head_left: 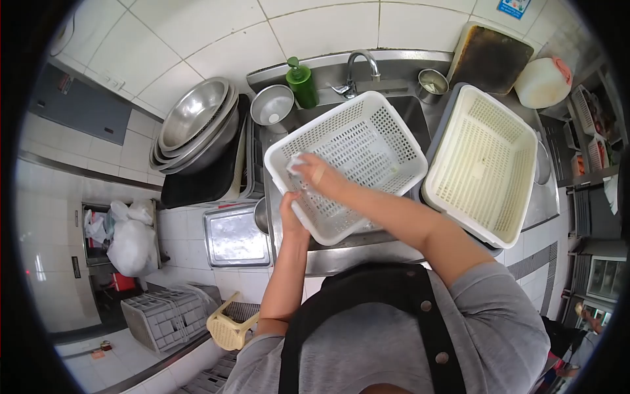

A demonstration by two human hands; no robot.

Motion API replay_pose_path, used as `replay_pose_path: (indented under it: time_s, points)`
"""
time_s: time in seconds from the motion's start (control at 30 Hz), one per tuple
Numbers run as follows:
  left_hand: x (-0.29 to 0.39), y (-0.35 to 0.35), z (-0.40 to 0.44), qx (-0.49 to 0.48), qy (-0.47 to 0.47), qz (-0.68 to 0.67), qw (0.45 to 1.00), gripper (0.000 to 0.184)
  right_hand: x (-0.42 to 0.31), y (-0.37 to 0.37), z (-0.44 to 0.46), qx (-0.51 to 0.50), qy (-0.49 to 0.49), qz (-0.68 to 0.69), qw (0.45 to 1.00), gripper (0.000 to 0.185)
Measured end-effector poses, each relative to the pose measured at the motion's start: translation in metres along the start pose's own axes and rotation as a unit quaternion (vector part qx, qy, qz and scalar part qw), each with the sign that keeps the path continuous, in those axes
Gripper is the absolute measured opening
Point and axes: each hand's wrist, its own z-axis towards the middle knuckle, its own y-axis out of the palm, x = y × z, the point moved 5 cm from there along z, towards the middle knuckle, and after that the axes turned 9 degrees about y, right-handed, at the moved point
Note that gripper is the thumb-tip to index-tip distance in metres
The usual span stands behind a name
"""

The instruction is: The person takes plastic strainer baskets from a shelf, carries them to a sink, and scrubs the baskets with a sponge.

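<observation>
Black apron and grey shirt fill the bottom of the frame, nearest of all. Past them, in the middle, the white basket sits tilted over the sink, its inside facing up to me. With my left hand I have hold of its lower-left rim, fingers closed around the edge. My right hand reaches across into the basket, fingers drawn in on a small white wad at the left inner wall; whether it is cloth or sponge I can't tell.

I'd judge that I'm midway through rubbing this basket down: the left end is being worked, while I can't tell if the floor or far wall has been gone over. A small speck shows toward its right end, so that part may be left. At the right of the frame the cream basket has neither hand on it; nothing shows whether it is finished or waiting.
</observation>
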Motion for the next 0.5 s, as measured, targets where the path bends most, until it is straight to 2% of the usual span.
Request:
replay_pose_path:
  time_s: [0.07, 0.13, 0.23, 0.3, 0.37, 0.4, 0.43, 0.5]
  points:
    - [0.005, -0.010, 0.000, 0.015, -0.005, 0.011, 1.000, 0.056, 0.060, 0.000, 0.006, -0.042, 0.153, 0.056, 0.986, 0.024]
    - [0.001, -0.020, -0.001, 0.023, 0.044, -0.007, 0.999, 0.055, 0.103, -0.024, 0.005, 0.033, 0.175, -0.141, 0.974, 0.023]
    - [-0.014, -0.032, -0.002, 0.039, 0.072, 0.019, 0.996, 0.060, 0.114, -0.043, 0.006, -0.014, 0.326, -0.078, 0.942, 0.022]
    - [-0.030, -0.046, 0.001, 0.041, 0.060, 0.035, 0.997, 0.063, 0.073, -0.001, -0.002, 0.052, 0.208, 0.008, 0.977, 0.023]
    - [-0.031, -0.056, 0.023, 0.025, 0.050, 0.028, 0.998, 0.064, 0.025, 0.036, -0.010, 0.066, 0.119, 0.118, 0.984, 0.020]
    - [-0.019, -0.044, 0.023, 0.013, 0.063, 0.004, 0.998, 0.048, -0.002, 0.029, -0.017, 0.051, 0.117, 0.126, 0.984, 0.019]
    - [-0.006, -0.035, 0.019, 0.015, 0.087, 0.007, 0.996, 0.049, -0.024, 0.018, -0.016, 0.036, 0.115, 0.136, 0.983, 0.020]
    - [0.016, -0.032, 0.008, 0.024, 0.136, 0.016, 0.990, 0.050, -0.008, 0.005, -0.030, -0.031, 0.069, 0.071, 0.995, 0.023]
